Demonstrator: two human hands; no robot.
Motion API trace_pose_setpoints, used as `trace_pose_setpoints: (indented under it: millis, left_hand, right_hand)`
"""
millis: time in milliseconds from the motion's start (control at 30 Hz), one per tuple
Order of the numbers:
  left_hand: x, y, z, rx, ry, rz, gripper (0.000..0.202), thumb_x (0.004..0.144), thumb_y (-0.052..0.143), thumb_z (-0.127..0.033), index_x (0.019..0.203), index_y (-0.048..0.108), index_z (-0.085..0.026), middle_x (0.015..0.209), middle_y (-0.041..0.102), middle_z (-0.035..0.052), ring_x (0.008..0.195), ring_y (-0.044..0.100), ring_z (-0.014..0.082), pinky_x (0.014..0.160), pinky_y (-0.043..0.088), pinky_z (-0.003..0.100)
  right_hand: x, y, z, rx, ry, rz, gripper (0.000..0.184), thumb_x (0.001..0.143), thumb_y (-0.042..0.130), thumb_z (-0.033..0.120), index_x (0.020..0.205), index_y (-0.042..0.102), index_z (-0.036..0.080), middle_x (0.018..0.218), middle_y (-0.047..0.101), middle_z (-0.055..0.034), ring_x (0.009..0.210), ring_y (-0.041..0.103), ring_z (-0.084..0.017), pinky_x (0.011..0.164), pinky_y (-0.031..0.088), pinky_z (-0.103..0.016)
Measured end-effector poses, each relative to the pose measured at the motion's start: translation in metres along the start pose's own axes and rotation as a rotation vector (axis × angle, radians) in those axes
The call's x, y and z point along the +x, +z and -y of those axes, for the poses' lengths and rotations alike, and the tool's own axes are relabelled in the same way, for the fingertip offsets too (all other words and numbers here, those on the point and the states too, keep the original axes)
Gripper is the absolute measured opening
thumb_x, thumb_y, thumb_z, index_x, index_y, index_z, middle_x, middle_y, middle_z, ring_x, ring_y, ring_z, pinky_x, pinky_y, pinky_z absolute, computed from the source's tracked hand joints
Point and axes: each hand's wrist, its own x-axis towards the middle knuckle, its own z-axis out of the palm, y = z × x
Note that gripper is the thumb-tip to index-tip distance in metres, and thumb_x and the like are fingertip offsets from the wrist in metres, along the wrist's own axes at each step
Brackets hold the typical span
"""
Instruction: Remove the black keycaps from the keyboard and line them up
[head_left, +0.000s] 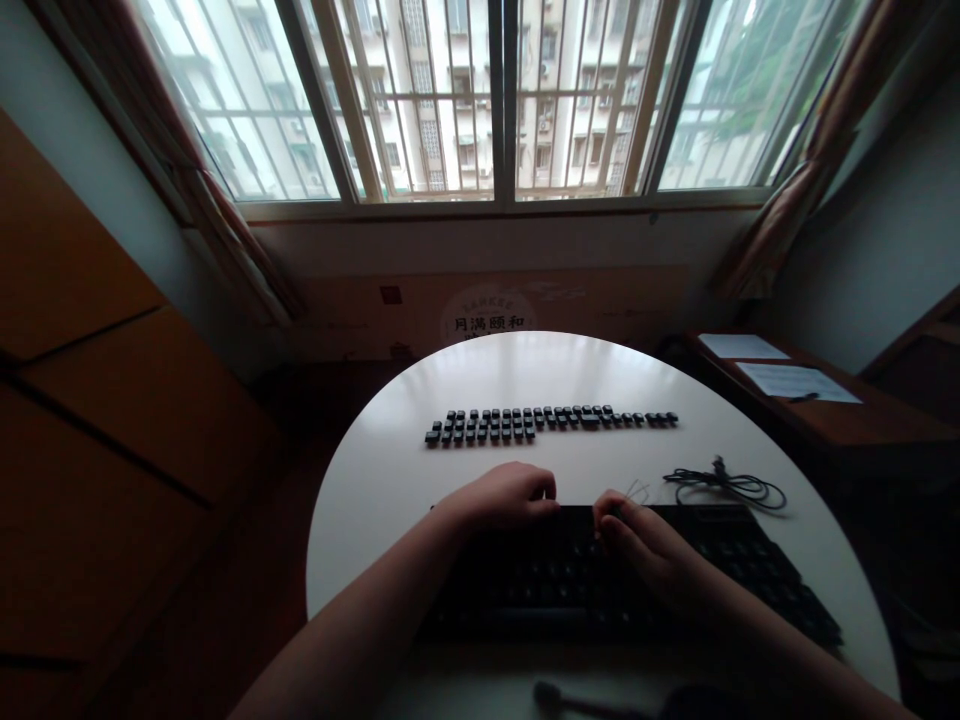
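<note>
1. Keyboard (540,618): black, on the white table (375,540), under both hands, near the person's side.
2. Left hand (504,497): at the keyboard's far edge, fingers curled; can't tell if they grip anything.
3. Right hand (646,540): over the keys, fingers pinched narrow on what looks like a wire tool (637,490); its loops stick out, the rest is hidden.
4. Keyboard handling: probably stiff, fairly weighty, may slide on the smooth tabletop. Brace by the frame edge, not the keys.
5. Loose keycaps (487,431), in rows beyond it: likely light, hard, easy to scatter. Pinch by opposite sides.
6. Wire: likely thin, springy, bendable; hold by the handle end.
7. Cable (739,487): bundled, flexible, beyond the keyboard; take the bundle's middle.
</note>
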Motion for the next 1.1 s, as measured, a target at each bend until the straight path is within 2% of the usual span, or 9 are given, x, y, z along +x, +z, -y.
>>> trace_pose_setpoints:
  millis: [167, 367, 600, 800, 900, 967, 1033, 1100]
  left_hand:
    - [0.0, 0.0, 0.0, 0.008, -0.006, 0.009, 0.019, 0.09, 0.056, -0.034, 0.099, 0.067, -0.021, 0.093, 0.069, 0.0034, 0.083, 0.061, 0.0193, 0.066, 0.041, 0.026]
    - [0.001, 0.002, 0.003, 0.003, -0.012, -0.006, 0.02, 0.09, 0.057, -0.036, 0.097, 0.068, -0.021, 0.091, 0.069, 0.0026, 0.081, 0.06, 0.0187, 0.064, 0.04, 0.025]
    - [0.0, 0.002, 0.002, 0.005, -0.031, 0.011, 0.022, 0.09, 0.055, -0.038, 0.099, 0.067, -0.022, 0.095, 0.069, 0.0031, 0.084, 0.061, 0.0194, 0.066, 0.041, 0.026]
    - [-0.001, 0.002, 0.002, 0.006, -0.033, -0.005, 0.023, 0.09, 0.055, -0.039, 0.1, 0.067, -0.022, 0.096, 0.069, 0.0035, 0.086, 0.061, 0.0204, 0.068, 0.042, 0.027]
    - [0.0, 0.002, 0.003, 0.016, -0.035, 0.007, 0.023, 0.091, 0.054, -0.039, 0.1, 0.067, -0.023, 0.098, 0.07, 0.0035, 0.087, 0.061, 0.0206, 0.07, 0.042, 0.027]
    - [0.001, 0.003, 0.004, 0.021, -0.033, 0.014, 0.023, 0.091, 0.054, -0.039, 0.101, 0.067, -0.023, 0.098, 0.07, 0.0034, 0.087, 0.061, 0.0207, 0.071, 0.043, 0.027]
    - [0.001, 0.004, 0.005, 0.021, -0.026, 0.012, 0.022, 0.091, 0.055, -0.038, 0.101, 0.067, -0.023, 0.098, 0.07, 0.0037, 0.087, 0.062, 0.021, 0.071, 0.043, 0.027]
    - [0.002, 0.005, 0.005, 0.017, -0.02, 0.003, 0.022, 0.091, 0.056, -0.038, 0.101, 0.067, -0.022, 0.097, 0.07, 0.0039, 0.086, 0.062, 0.0211, 0.07, 0.043, 0.027]
  right_hand:
    - [-0.001, -0.002, 0.008, -0.263, -0.09, 0.06, 0.028, 0.101, 0.039, 0.044, 0.091, 0.05, 0.021, 0.076, 0.055, 0.0003, 0.067, 0.05, -0.015, 0.064, 0.04, -0.027]
    - [-0.003, 0.003, 0.014, -0.439, -0.154, 0.142, 0.024, 0.1, 0.039, 0.041, 0.091, 0.049, 0.022, 0.073, 0.058, 0.0001, 0.057, 0.049, -0.014, 0.055, 0.032, -0.026]
    - [-0.003, 0.005, 0.008, -0.317, -0.169, -0.023, 0.027, 0.102, 0.035, 0.043, 0.091, 0.047, 0.023, 0.068, 0.049, 0.0032, 0.058, 0.047, -0.014, 0.057, 0.036, -0.025]
    - [-0.004, 0.006, 0.008, -0.256, -0.151, -0.047, 0.031, 0.102, 0.035, 0.047, 0.09, 0.049, 0.022, 0.071, 0.048, 0.0026, 0.062, 0.046, -0.015, 0.059, 0.037, -0.026]
    - [-0.004, 0.007, 0.003, -0.158, -0.152, -0.055, 0.031, 0.101, 0.04, 0.049, 0.09, 0.05, 0.022, 0.071, 0.048, 0.0024, 0.061, 0.045, -0.014, 0.057, 0.037, -0.026]
    - [-0.003, 0.008, -0.002, 0.032, -0.135, -0.166, 0.032, 0.102, 0.039, 0.05, 0.09, 0.049, 0.023, 0.069, 0.045, 0.0032, 0.056, 0.042, -0.013, 0.051, 0.034, -0.024]
    - [-0.003, 0.01, -0.007, 0.221, -0.125, -0.348, 0.031, 0.103, 0.035, 0.049, 0.09, 0.046, 0.024, 0.069, 0.043, 0.0039, 0.053, 0.038, -0.012, 0.046, 0.031, -0.022]
    - [-0.003, 0.011, -0.01, 0.254, -0.151, -0.455, 0.028, 0.104, 0.037, 0.047, 0.091, 0.046, 0.024, 0.069, 0.042, 0.0038, 0.053, 0.039, -0.012, 0.046, 0.032, -0.022]
